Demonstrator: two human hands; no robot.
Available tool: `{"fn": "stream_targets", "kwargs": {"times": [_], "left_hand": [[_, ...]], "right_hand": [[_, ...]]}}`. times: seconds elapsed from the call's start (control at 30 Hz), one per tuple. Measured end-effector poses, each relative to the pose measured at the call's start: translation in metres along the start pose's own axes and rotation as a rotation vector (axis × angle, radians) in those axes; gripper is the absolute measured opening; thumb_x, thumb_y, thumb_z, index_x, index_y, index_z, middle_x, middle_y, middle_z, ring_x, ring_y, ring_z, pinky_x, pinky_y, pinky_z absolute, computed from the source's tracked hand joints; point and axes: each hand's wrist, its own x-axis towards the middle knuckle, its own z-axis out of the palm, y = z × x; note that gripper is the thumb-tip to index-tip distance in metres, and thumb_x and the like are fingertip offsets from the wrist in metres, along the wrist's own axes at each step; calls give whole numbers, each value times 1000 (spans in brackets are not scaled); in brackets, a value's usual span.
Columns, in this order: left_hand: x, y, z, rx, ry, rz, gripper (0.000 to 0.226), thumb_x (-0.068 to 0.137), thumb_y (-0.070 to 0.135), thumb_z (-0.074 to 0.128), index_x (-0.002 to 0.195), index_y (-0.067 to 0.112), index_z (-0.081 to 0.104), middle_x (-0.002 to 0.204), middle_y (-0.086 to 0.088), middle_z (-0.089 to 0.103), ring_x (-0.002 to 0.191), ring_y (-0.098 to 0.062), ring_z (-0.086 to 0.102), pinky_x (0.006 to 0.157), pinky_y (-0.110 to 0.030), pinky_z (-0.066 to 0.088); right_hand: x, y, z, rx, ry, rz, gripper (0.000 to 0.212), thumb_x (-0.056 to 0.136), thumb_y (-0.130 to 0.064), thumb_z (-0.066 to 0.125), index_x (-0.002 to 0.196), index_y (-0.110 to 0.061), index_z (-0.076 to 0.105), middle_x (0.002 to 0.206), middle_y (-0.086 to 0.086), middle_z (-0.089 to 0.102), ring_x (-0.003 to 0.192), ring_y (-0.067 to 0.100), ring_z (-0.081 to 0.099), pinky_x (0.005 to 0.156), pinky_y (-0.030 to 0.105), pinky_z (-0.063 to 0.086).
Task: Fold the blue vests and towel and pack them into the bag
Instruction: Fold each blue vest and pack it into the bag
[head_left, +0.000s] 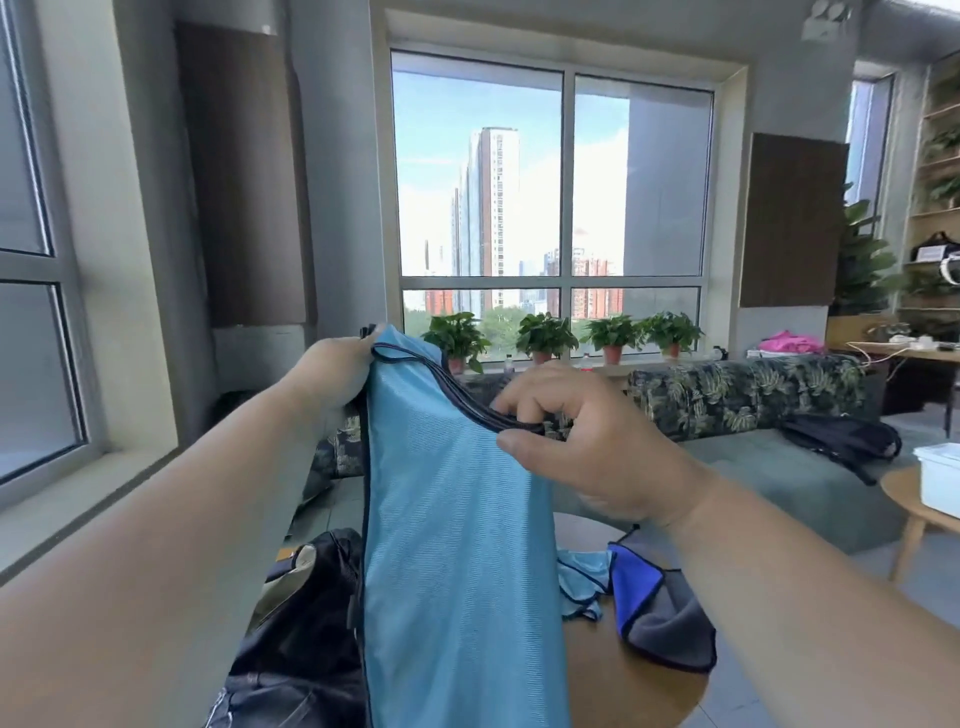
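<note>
We hold a light blue mesh vest with dark trim (457, 545) up in the air with both hands. Our left hand (332, 374) grips the top corner of the vest, with its fingers curled round the dark edge. Our right hand (587, 441) pinches the dark trim lower down between thumb and fingers, so that grip is narrow and full of cloth. The vest hangs down long in front of us and hides part of the round brown wooden counter (623, 691). On the counter lies a second light blue vest (584, 584), crumpled, and just beside it a blue and grey towel (660, 613), touching it. An open black bag (306, 623) sits at the left, partly behind the hanging vest. Far back, four green potted plants (545, 338) stand on the window sill.
</note>
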Motion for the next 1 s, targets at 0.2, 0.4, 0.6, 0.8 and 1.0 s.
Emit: {"fn": "stream_targets", "kwargs": {"times": [0.2, 0.4, 0.6, 0.8, 1.0], "left_hand": [[1, -28, 1, -259, -74, -131, 62, 85, 65, 72, 111, 8, 74, 102, -10, 78, 88, -33, 76, 86, -54, 62], [-27, -44, 16, -417, -172, -45, 63, 90, 63, 70, 113, 5, 68, 104, -15, 72, 99, -36, 74, 102, -61, 54], [-52, -48, 32, -530, -219, 26, 41, 104, 49, 59, 107, 9, 71, 105, -15, 77, 96, -29, 75, 88, -42, 60], [-68, -51, 41, -535, -254, 103, 68, 101, 53, 63, 122, -11, 56, 117, -38, 66, 95, -35, 69, 88, -56, 59], [-71, -58, 42, -541, -244, 135, 61, 100, 49, 64, 117, -10, 58, 108, -32, 70, 91, -34, 66, 87, -54, 56]], "right_hand": [[-5, 30, 19, 47, -62, 259, 38, 96, -20, 71, 71, -11, 44, 63, -6, 35, 59, 10, 32, 58, 26, 28], [-24, 55, 47, -86, -165, 385, 28, 94, -30, 73, 77, -16, 57, 53, -8, 45, 49, 9, 36, 54, 28, 35], [-35, 63, 59, -108, -91, 449, 24, 93, -43, 70, 75, -27, 68, 70, 1, 68, 69, 18, 60, 71, 35, 51], [-31, 53, 78, 118, 93, 415, 23, 84, -38, 82, 86, -26, 63, 75, -1, 59, 67, 5, 52, 67, 30, 48], [-19, 43, 90, 332, 280, 462, 32, 82, -41, 83, 100, -30, 59, 90, -3, 66, 74, 7, 59, 71, 25, 50]]}}
